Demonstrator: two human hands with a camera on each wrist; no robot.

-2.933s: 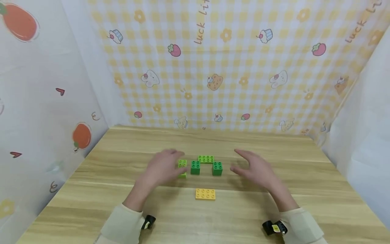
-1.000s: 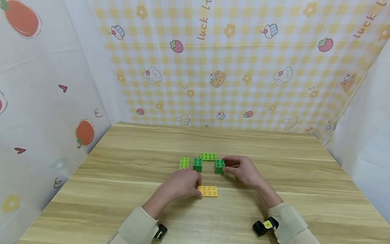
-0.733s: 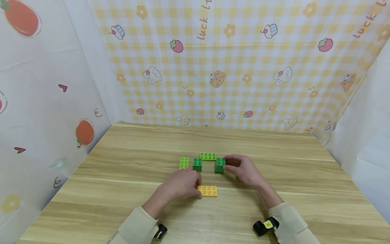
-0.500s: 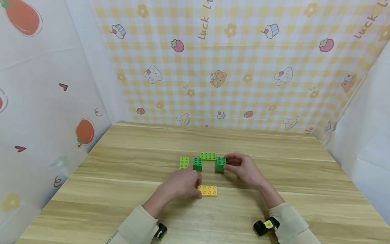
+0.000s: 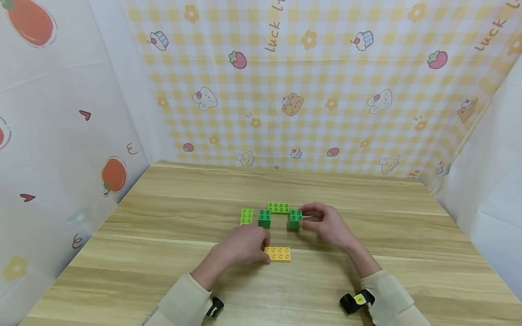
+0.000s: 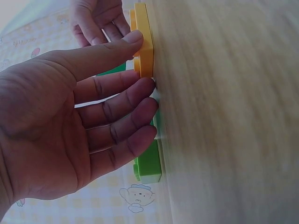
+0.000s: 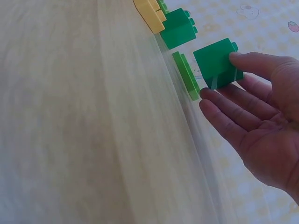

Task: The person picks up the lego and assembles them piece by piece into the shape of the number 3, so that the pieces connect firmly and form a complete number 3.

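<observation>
My left hand [image 5: 244, 244] pinches the left end of a flat yellow building brick [image 5: 280, 254] lying studs up on the table. In the left wrist view, the thumb is on the yellow brick's [image 6: 145, 42] studded side and the other fingers are loosely bent. To the right, my right hand [image 5: 328, 225] holds a dark green square brick [image 5: 295, 218] between thumb and fingers. The right wrist view shows this green brick [image 7: 217, 63] tilted and seemingly just off the table. A second dark green brick [image 5: 264, 218] stands to its left, touched by neither hand.
A light green flat brick [image 5: 278, 208] lies behind the two dark green ones. Another light green brick [image 5: 246, 215] is at the left, partly hidden by my left hand. The wooden table [image 5: 195, 190] ends at a patterned cloth backdrop [image 5: 261, 81].
Both hands came inward from apart: the left onto the yellow brick, the right onto the right dark green brick. Over the last second that green brick shifted slightly up and right; the left hand stayed.
</observation>
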